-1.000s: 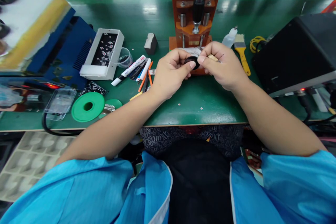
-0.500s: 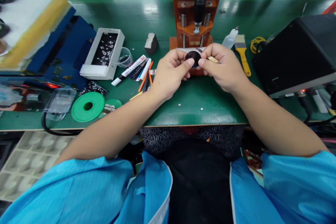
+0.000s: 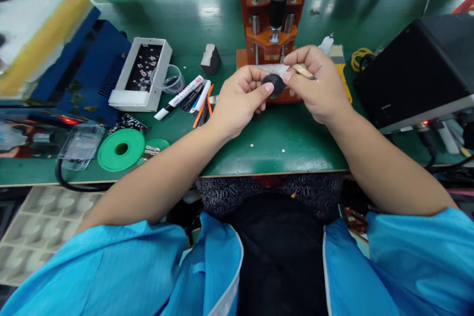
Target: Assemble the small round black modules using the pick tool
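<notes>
Green bench (image 3: 311, 153), white box (image 3: 164, 57), perhaps washers (image 3: 283, 150)

Near the front edge of the tabletop (image 3: 307, 133): two small pale discs (image 3: 283, 150) and one green-flanged wire spool (image 3: 107, 153); over the tabletop: two hands, left hand (image 3: 240, 98) and right hand (image 3: 320, 86), with one black disc (image 3: 273, 84) and one tan-handled tool (image 3: 303, 71). Farther back from that edge: one orange press (image 3: 261, 38), one grey block (image 3: 210, 61), one white parts box (image 3: 165, 57), one clear cup (image 3: 179, 84), two white-barrelled markers (image 3: 181, 96), one squeeze bottle (image 3: 326, 45), one yellow-handled brush (image 3: 347, 90); also one blue unit (image 3: 111, 49), one black unit (image 3: 407, 74). The dark pens (image 3: 190, 101) overlap and cannot be counted.
</notes>
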`<state>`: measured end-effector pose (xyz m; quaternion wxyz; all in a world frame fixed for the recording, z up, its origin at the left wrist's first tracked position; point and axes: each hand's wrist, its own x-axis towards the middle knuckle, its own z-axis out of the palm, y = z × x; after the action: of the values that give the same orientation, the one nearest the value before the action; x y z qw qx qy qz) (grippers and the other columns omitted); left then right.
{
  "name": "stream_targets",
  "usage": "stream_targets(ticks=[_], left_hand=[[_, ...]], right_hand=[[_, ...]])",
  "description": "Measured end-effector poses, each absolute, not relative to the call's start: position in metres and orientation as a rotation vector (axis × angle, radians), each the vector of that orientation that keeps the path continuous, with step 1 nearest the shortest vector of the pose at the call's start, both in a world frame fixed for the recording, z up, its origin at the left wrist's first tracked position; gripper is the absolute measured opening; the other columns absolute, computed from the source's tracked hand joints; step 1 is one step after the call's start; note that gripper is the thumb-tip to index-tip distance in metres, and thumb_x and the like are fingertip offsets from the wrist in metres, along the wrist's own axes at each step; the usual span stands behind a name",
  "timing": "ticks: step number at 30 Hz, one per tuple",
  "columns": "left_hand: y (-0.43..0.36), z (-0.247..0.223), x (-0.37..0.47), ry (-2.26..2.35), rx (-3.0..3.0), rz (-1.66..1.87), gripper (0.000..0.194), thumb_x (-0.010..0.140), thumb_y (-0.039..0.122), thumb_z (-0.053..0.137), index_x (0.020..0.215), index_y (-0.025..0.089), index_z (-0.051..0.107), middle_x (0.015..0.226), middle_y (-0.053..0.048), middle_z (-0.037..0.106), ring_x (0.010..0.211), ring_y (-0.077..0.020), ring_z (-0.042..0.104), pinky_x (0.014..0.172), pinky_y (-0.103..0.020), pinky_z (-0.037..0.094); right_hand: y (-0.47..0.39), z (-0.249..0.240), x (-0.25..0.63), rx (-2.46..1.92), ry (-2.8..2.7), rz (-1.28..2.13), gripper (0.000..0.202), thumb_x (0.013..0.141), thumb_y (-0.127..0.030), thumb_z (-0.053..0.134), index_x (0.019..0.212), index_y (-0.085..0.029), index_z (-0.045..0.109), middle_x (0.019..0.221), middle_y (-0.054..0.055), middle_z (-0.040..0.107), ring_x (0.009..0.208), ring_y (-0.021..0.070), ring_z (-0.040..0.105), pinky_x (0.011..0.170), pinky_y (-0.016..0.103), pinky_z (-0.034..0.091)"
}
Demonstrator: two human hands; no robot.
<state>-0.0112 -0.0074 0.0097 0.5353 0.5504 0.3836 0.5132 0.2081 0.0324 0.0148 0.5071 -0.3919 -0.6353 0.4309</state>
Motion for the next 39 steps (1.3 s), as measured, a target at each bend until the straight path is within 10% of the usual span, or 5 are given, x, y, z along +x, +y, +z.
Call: stream_targets(ticks=[5,8,14,21,39], left_hand=[[-0.023,0.022,-0.008,0.844,1.499,0.692,0.026,0.1,0.003,0.084,0.115,0.022,0.076,0.084,0.005,0.073,0.061,-0.0107,0.06,0.059,-0.025,0.049],[-0.033,0.026,-0.006,0.855,1.814,0.507,0.021,0.101,0.006,0.078,0.114,0.022,0.079,0.087,0.002,0.077,0.073,-0.0141,0.069,0.07,-0.028,0.053],[-0.038,0.037,-0.011,1.03,2.375,0.307,0.015,0.108,0.026,0.08,0.12,0.022,0.087,0.111,-0.007,0.087,0.103,-0.0287,0.082,0.096,-0.042,0.061],[-0.037,0.048,-0.017,1.086,2.374,0.154,0.043,0.103,0.037,0.086,0.143,0.023,0.084,0.138,-0.011,0.085,0.119,-0.0329,0.084,0.104,-0.043,0.063],[-0.03,0.04,-0.023,0.983,2.349,0.183,0.034,0.092,0.042,0.1,0.116,0.028,0.081,0.124,-0.005,0.082,0.105,-0.0288,0.081,0.091,-0.04,0.058]], right_hand=[[0.028,0.032,0.215,-0.929,-1.492,1.027,0.037,0.092,-0.015,0.094,0.114,-0.035,0.073,0.099,-0.003,0.093,0.081,0.022,0.079,0.086,0.041,0.074],[-0.002,0.042,0.226,-0.918,-1.462,0.967,0.012,0.106,-0.034,0.092,0.107,-0.03,0.081,0.097,0.001,0.095,0.07,0.0197,0.074,0.072,0.039,0.068],[-0.103,0.025,0.255,-1.125,-1.697,0.787,0.046,0.129,-0.069,0.076,0.126,-0.03,0.101,0.109,0.004,0.096,0.086,0.0207,0.085,0.082,0.039,0.069],[-0.147,0.007,0.261,-1.226,-1.805,0.594,0.012,0.113,-0.024,0.089,0.12,-0.032,0.095,0.12,0.003,0.1,0.111,0.0286,0.097,0.096,0.043,0.074],[-0.142,0.006,0.252,-1.139,-1.825,0.663,0.012,0.105,-0.021,0.085,0.103,-0.034,0.084,0.113,0.003,0.099,0.112,0.034,0.097,0.1,0.052,0.079]])
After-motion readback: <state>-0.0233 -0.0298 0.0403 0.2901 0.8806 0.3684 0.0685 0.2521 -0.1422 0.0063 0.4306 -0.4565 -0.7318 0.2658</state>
